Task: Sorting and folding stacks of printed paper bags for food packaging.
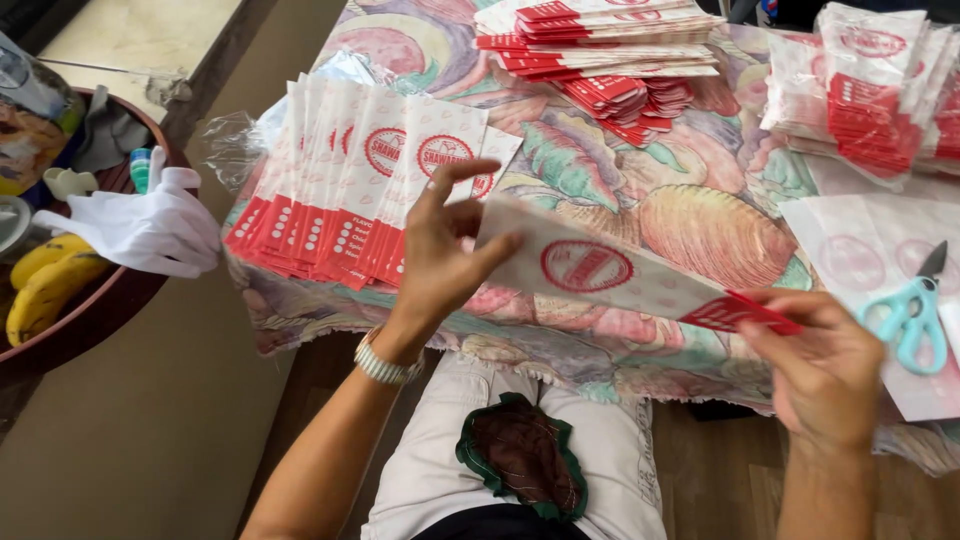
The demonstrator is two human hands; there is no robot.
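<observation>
— Nearest the lens sat a dark cloth (525, 455) on the lap. And the hands?

— Left hand (440, 255) and right hand (825, 365) pinched opposite ends of one paper sleeve (600, 270), held above the tabletop's (700, 200) near edge.

— Advice?

— Fingertips only, I'd say; keep it taut, uncreased.

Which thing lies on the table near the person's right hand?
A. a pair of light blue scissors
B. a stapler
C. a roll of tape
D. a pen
A: a pair of light blue scissors lies on the table just beside the right hand, which holds one end of a white and red paper bag.
</observation>
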